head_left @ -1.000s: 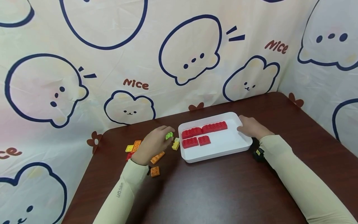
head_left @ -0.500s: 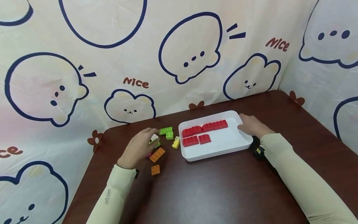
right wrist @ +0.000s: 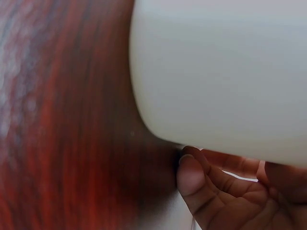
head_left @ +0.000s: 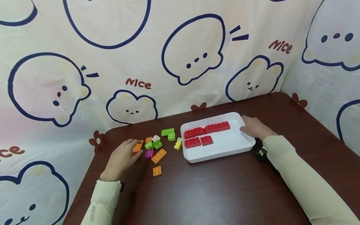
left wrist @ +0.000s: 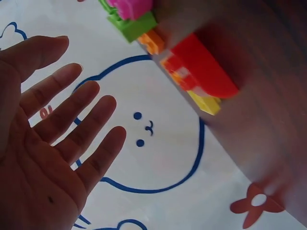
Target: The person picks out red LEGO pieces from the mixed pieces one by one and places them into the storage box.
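Observation:
My left hand hovers at the left end of a group of toy bricks, fingers loosely spread and nothing held, as the left wrist view confirms. Just beyond its fingertips lie an orange brick and a curved red brick, with a yellow brick beside them. Over on the right, my right hand grips the right end of a white tray, thumb over its rim. Red bricks stand in two rows inside the tray, toward its left and back.
Between left hand and tray lie green bricks, a white brick, a magenta brick, a yellow brick, a long orange brick and a square orange one. A patterned cloth hangs behind the brown table.
My left hand let go of a lime-green brick near the tray, then moved left across the pile to the orange and red bricks. The right hand stays on the tray.

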Available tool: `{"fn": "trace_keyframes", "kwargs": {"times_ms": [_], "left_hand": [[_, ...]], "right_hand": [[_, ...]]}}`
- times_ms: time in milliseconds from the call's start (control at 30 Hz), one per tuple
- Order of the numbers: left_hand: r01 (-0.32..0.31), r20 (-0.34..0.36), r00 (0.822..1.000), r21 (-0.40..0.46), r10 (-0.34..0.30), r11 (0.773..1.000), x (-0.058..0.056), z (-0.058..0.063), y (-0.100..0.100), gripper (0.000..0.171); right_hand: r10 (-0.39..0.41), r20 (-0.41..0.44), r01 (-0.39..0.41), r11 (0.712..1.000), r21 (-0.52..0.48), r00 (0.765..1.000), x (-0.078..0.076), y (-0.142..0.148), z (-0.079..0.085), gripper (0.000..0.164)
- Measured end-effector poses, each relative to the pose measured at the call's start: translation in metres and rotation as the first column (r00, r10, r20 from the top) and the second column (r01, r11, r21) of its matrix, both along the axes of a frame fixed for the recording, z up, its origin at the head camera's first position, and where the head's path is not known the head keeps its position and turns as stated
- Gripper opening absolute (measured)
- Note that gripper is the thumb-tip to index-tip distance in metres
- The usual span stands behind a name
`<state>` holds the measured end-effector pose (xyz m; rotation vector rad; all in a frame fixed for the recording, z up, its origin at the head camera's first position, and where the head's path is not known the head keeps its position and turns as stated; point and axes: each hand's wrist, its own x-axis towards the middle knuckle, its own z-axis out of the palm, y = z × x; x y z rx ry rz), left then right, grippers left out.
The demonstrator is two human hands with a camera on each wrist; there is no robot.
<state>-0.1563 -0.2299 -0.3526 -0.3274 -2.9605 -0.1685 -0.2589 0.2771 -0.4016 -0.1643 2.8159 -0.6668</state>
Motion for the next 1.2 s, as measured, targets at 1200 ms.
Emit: {"fn": "trace_keyframes", "kwargs": {"times_ms": [1200], "left_hand": [[-0.056,0.091,0.994,-0.056,0.061,0.997,0.006,-0.031,-0.028,0.048]], "right_hand": [[-0.015,0.002,0.015,1.0,-0.009,1.0,0.001,0.001,-0.001,0.067]]}}
